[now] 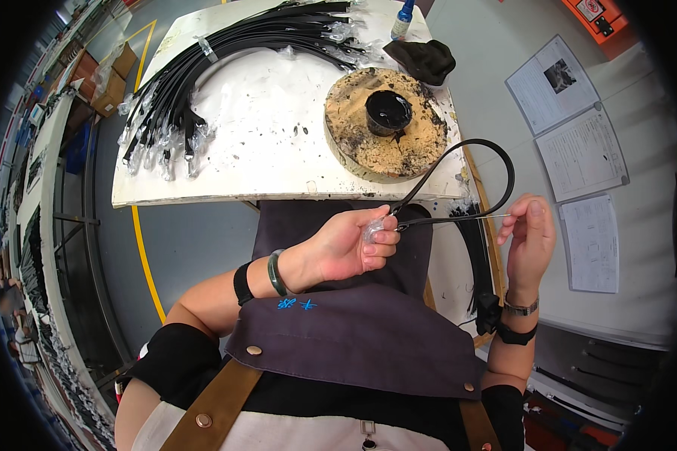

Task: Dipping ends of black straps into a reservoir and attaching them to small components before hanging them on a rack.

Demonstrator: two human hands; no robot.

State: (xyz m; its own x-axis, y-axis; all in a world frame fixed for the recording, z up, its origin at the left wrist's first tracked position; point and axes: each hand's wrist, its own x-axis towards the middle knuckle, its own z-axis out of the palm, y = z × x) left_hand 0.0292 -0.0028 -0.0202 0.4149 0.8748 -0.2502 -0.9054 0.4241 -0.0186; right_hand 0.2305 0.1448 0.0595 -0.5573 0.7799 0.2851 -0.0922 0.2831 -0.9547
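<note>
A narrow black strap (512,174) is bent into a loop above my lap. Both its ends meet at my left hand (350,248), which is closed around them and a bit of clear plastic wrap (371,228). Metal fittings show near the ends. Pinched in the fingers of my right hand (532,233) is a thin metal needle-like tool (495,216). It points left along the strap's lower run; whether its tip touches the strap I cannot tell. Beyond my hands, a small black pot (378,126) of glossy black liquid stands on a stained round block (346,154).
A bundle of black straps (177,86) with plastic-wrapped ends lies on the white table (256,150). A dark cloth (423,62) and a blue-capped bottle (402,26) are at the back right. More straps (474,259) hang at my right, near papers (581,158) on a white surface.
</note>
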